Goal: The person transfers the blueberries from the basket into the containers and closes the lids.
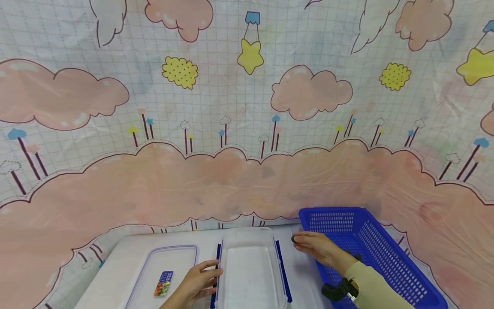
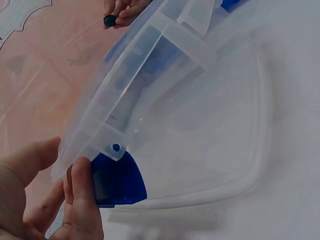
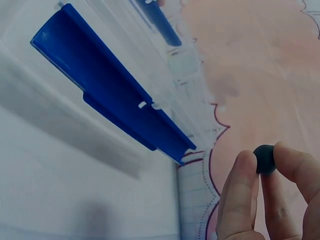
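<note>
A clear plastic storage box [image 1: 251, 274] with blue side latches stands at the front middle of the white table. My left hand [image 1: 198, 279] holds its left side, thumb and fingers at the rim beside a blue latch [image 2: 117, 180]. To the right of the box, above the table, my right hand [image 1: 318, 246] pinches a small dark green ball [image 3: 265, 159] between thumb and fingertips. The ball is apart from the box. In the right wrist view, the box's other blue latch [image 3: 110, 85] hangs swung outward.
A blue perforated basket [image 1: 386, 249] stands at the right, under my right forearm; something dark inside it is partly hidden. On the left lies a clear lid [image 1: 143, 274] with a bluish edge, bearing a small colourful packet [image 1: 164, 283]. A patterned cloth [image 1: 231, 184] hangs behind the table.
</note>
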{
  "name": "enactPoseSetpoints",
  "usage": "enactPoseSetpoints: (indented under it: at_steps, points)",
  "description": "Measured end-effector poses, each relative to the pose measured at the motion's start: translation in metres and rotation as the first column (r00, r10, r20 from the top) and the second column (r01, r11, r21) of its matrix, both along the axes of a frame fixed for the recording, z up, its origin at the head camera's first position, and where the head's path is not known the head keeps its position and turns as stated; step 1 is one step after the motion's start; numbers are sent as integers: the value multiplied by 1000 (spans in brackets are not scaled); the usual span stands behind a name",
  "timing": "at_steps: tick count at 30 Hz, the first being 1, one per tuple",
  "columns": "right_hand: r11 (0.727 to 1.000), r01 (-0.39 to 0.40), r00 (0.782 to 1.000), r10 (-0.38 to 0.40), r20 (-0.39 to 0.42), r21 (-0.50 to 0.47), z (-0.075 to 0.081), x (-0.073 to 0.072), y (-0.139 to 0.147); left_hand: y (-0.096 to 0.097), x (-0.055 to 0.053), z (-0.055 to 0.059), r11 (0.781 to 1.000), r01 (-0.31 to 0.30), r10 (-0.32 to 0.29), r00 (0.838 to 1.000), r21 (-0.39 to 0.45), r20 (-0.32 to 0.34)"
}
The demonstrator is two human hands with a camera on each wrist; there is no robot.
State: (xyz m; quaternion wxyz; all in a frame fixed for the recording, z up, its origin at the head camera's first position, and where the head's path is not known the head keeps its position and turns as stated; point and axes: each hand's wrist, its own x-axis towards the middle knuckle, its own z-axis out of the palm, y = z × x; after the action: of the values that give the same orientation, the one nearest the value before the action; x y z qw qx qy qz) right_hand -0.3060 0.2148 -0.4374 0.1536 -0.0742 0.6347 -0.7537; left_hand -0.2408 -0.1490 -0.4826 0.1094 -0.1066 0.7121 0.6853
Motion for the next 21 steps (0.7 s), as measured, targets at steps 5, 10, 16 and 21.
enactPoseSetpoints:
  at_steps: [5,10,16,21]
  points:
    - [1000,10,1000,-10,1,23,-1,2,-6,0,-1,-3,1000,15,-15,1000,27,-8]
    - [998,37,999,-37,5,44,-1,2,-11,0,0,-4,999,27,-26,999,39,-23]
    - [999,10,1000,-10,11,37,-5,1,-18,0,2,-4,998,23,-22,999,62,-31]
    - [1000,13,1000,-13,21,25,-8,2,-26,0,3,-5,996,15,-13,1000,85,-23]
